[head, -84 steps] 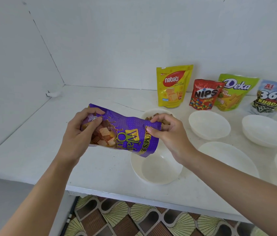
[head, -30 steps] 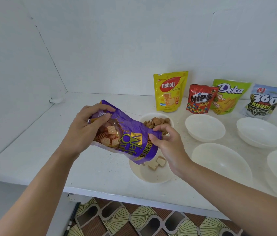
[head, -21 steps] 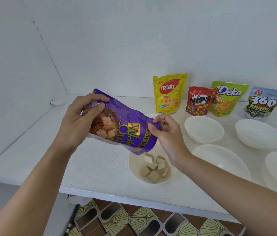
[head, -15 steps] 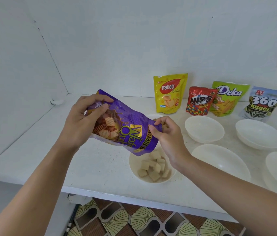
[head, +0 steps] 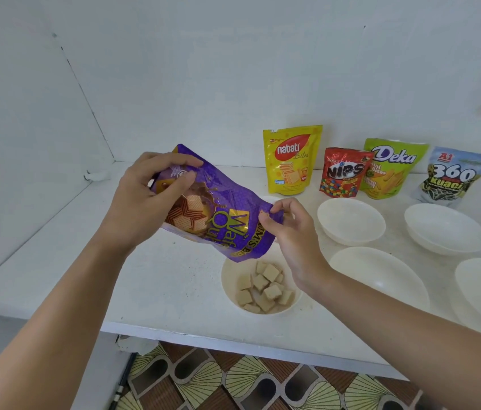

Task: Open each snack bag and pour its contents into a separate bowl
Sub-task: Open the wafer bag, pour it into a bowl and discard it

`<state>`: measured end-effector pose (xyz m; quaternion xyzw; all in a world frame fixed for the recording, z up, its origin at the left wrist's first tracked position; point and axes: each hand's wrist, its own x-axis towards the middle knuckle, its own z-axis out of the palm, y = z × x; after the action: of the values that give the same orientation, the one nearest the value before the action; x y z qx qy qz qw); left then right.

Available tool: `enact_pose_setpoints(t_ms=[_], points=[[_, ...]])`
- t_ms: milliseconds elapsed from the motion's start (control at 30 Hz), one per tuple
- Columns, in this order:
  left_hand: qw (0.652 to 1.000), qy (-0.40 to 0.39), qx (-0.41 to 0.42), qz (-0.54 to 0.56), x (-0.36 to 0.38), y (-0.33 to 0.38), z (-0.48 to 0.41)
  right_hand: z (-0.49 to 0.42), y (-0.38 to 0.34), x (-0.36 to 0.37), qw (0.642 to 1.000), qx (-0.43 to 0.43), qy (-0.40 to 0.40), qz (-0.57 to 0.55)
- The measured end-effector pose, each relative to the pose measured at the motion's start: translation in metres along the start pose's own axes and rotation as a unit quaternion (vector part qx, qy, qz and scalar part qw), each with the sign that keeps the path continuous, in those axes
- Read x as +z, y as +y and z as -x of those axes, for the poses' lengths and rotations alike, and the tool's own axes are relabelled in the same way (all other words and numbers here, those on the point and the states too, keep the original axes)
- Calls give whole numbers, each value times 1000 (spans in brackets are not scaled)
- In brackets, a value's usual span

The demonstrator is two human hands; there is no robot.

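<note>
While both hands, left (head: 141, 202) & right (head: 291, 232), keep gripping the purple bag (head: 218, 214) tilted above the near bowl (head: 229, 287) on the bench (head: 156, 279), more wafers (head: 263, 287) fill it vs 1 s ago.

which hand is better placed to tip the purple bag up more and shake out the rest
Left. The left hand grips the purple bag at its raised closed end; the right hand only pinches the mouth over the bowl.

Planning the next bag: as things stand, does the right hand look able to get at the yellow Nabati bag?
Probably yes, once it lets go. The right hand is pinching the purple bag; the Nabati bag stands upright behind it at the wall, with nothing visible between.
</note>
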<state>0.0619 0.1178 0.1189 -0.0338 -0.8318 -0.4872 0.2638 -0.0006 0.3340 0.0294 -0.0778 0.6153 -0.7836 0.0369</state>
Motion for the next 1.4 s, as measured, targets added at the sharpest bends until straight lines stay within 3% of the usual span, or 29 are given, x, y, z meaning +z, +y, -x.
enact_pose_setpoints(t_ms=[167, 433, 700, 1067, 1400], points=[[1000, -8, 4, -14, 0, -1, -4, 3, 5, -1, 1000, -11, 1, -18], [999, -35, -27, -22, 6, -11, -1, 6, 16, -5, 999, 46, 11, -14], [999, -35, -2, -10, -5, 3, -11, 2, -4, -1, 998, 0, -14, -68], [999, -42, 1, -30, 8, -12, -6, 10, 13, -6, 999, 26, 7, -25], [990, -75, 79, -85, 2, 17, -17, 6, 7, -6, 998, 25, 27, -52]])
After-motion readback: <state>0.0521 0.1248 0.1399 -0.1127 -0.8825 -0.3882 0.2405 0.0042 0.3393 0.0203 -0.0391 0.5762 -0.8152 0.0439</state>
